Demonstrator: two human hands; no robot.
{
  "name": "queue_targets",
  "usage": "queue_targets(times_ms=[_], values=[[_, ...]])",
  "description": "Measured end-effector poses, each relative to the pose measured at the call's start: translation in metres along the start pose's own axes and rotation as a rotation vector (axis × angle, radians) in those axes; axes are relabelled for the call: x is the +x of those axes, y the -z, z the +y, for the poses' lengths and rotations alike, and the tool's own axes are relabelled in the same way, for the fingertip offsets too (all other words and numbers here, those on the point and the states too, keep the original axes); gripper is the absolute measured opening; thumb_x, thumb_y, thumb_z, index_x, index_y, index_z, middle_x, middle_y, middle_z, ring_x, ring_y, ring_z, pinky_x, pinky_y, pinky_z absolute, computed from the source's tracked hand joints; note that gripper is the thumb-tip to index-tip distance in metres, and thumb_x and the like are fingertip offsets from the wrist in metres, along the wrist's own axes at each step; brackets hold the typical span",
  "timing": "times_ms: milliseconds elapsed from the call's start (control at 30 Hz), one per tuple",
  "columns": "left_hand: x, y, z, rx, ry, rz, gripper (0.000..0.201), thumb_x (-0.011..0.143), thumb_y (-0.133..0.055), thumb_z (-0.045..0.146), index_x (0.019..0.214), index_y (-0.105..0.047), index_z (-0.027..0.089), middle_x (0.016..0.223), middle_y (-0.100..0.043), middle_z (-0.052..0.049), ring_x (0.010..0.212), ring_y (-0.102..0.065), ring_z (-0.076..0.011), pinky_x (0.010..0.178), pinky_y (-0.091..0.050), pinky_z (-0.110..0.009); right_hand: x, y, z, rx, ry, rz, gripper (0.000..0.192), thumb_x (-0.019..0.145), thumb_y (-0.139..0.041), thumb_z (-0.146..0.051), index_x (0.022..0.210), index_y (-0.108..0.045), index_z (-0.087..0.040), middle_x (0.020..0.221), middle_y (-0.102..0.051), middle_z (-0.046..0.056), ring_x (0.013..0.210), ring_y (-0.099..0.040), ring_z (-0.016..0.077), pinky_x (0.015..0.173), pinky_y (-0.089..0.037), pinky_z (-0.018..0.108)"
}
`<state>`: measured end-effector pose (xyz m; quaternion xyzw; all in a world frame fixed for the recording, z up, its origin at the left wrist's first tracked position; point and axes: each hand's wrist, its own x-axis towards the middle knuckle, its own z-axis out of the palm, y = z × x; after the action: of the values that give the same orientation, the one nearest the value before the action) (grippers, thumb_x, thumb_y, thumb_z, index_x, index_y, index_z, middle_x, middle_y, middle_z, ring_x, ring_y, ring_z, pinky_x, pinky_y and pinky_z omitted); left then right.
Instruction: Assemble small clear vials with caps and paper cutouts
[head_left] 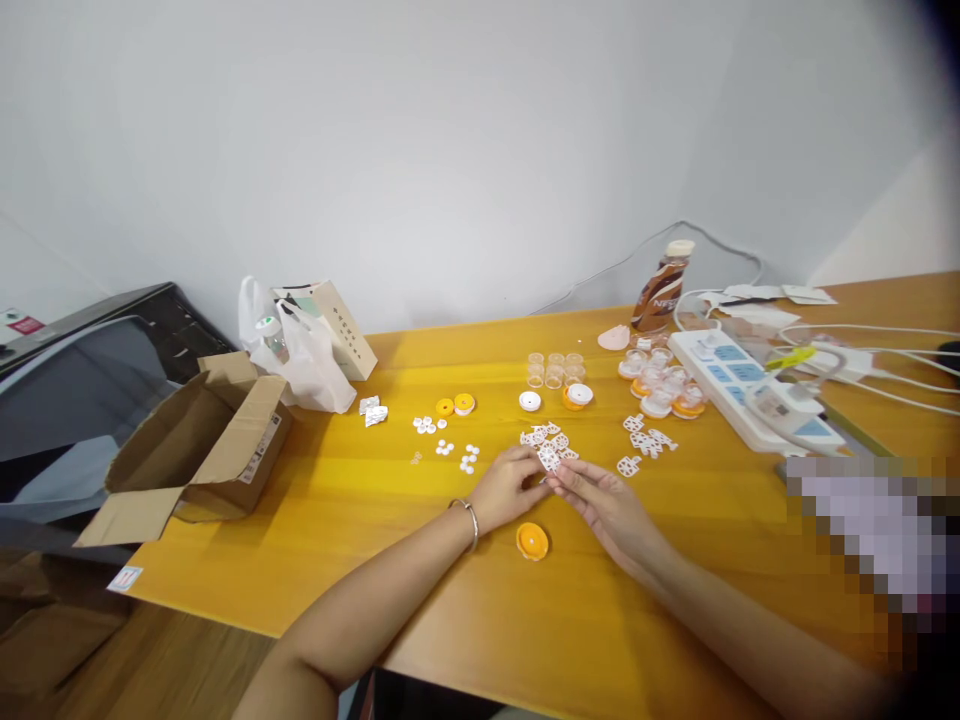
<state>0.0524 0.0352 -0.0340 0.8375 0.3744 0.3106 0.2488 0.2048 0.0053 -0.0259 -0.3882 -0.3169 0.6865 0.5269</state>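
My left hand (514,488) and my right hand (604,500) meet over the table, both closed on a small white perforated plastic piece (549,458) between their fingertips. Just behind it lies a pile of similar white cut-out pieces (556,440). An orange round dish-like part (532,541) rests in front of my hands. Beyond the pile sit a white round cap (529,401) and a white disc (580,394) stacked on an orange one. Small white round parts (469,458) lie in groups to the left, near two orange rings (455,405).
Clear cups (555,369) stand at the back. To the right are more white cut-outs (646,440), clear-topped orange and white assemblies (660,385), a power strip (750,390) with cables and a brown drink bottle (664,288). An open cardboard box (202,440) and plastic bag (311,360) occupy the left.
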Motion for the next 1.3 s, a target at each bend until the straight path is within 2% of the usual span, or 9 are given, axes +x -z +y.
queue_targets(times_ms=[167, 267, 467, 700, 900, 1067, 1167, 1300], values=[[0.000, 0.001, -0.003, -0.141, 0.087, 0.080, 0.015, 0.079, -0.055, 0.024, 0.075, -0.066, 0.015, 0.077, -0.058, -0.004, 0.065, -0.051, -0.0116, 0.059, -0.042, -0.022, 0.000, -0.001, 0.002, -0.013, -0.006, -0.005, 0.020, 0.056, -0.079, -0.031, 0.070, -0.070, -0.022, 0.072, -0.068, 0.000, 0.069, -0.062, 0.0149, 0.074, -0.050, 0.031], [-0.003, 0.006, -0.004, -0.216, 0.130, 0.149, 0.017, 0.078, -0.058, 0.029, 0.074, -0.067, 0.015, 0.071, -0.059, -0.004, 0.061, -0.051, -0.0107, 0.056, -0.041, -0.021, 0.001, -0.001, 0.002, -0.017, -0.019, -0.013, 0.020, 0.055, -0.080, -0.032, 0.070, -0.070, -0.022, 0.072, -0.068, 0.000, 0.068, -0.062, 0.0139, 0.074, -0.049, 0.030], [-0.009, 0.024, -0.005, -0.413, 0.236, 0.277, 0.018, 0.073, -0.064, 0.031, 0.079, -0.069, 0.016, 0.079, -0.068, -0.006, 0.071, -0.060, -0.0145, 0.067, -0.047, -0.025, 0.001, 0.000, 0.002, -0.034, -0.049, -0.021, 0.022, 0.054, -0.080, -0.033, 0.071, -0.070, -0.021, 0.071, -0.068, 0.000, 0.067, -0.061, 0.0136, 0.073, -0.049, 0.030], [-0.004, 0.044, -0.012, -0.613, 0.335, 0.326, 0.021, 0.068, -0.068, 0.030, 0.082, -0.069, 0.015, 0.086, -0.070, -0.007, 0.081, -0.064, -0.0177, 0.080, -0.048, -0.032, 0.005, -0.007, 0.005, -0.045, -0.049, -0.014, 0.023, 0.056, -0.079, -0.033, 0.073, -0.069, -0.020, 0.074, -0.068, 0.001, 0.070, -0.062, 0.0151, 0.075, -0.049, 0.032], [-0.004, 0.054, -0.015, -0.677, 0.266, 0.324, 0.017, 0.066, -0.071, 0.028, 0.076, -0.068, 0.015, 0.090, -0.069, -0.007, 0.088, -0.062, -0.0180, 0.084, -0.047, -0.034, 0.019, -0.016, 0.005, -0.022, -0.049, -0.031, 0.019, 0.060, -0.077, -0.032, 0.074, -0.070, -0.022, 0.073, -0.068, 0.000, 0.067, -0.061, 0.0126, 0.072, -0.048, 0.029], [-0.007, 0.046, -0.010, -0.778, 0.124, 0.202, 0.017, 0.067, -0.071, 0.022, 0.081, -0.066, 0.014, 0.095, -0.064, -0.008, 0.093, -0.060, -0.0172, 0.084, -0.048, -0.034, 0.019, -0.019, 0.010, 0.007, -0.040, -0.055, 0.019, 0.058, -0.078, -0.032, 0.073, -0.070, -0.023, 0.073, -0.067, -0.001, 0.067, -0.059, 0.0116, 0.074, -0.047, 0.028], [-0.009, 0.039, -0.007, -0.778, 0.078, 0.195, 0.018, 0.066, -0.072, 0.018, 0.082, -0.064, 0.014, 0.093, -0.062, -0.007, 0.092, -0.059, -0.0161, 0.084, -0.048, -0.033, 0.015, -0.016, 0.011, 0.019, -0.037, -0.056, 0.018, 0.057, -0.079, -0.031, 0.071, -0.070, -0.023, 0.074, -0.067, -0.002, 0.067, -0.058, 0.0112, 0.073, -0.046, 0.027], [-0.010, 0.036, -0.006, -0.660, 0.046, 0.217, 0.014, 0.070, -0.068, 0.019, 0.082, -0.063, 0.013, 0.093, -0.058, -0.008, 0.090, -0.058, -0.0150, 0.082, -0.050, -0.031, 0.013, -0.013, 0.010, 0.025, -0.044, -0.068, 0.017, 0.058, -0.079, -0.029, 0.071, -0.071, -0.023, 0.071, -0.066, -0.002, 0.066, -0.056, 0.0108, 0.071, -0.046, 0.026]])
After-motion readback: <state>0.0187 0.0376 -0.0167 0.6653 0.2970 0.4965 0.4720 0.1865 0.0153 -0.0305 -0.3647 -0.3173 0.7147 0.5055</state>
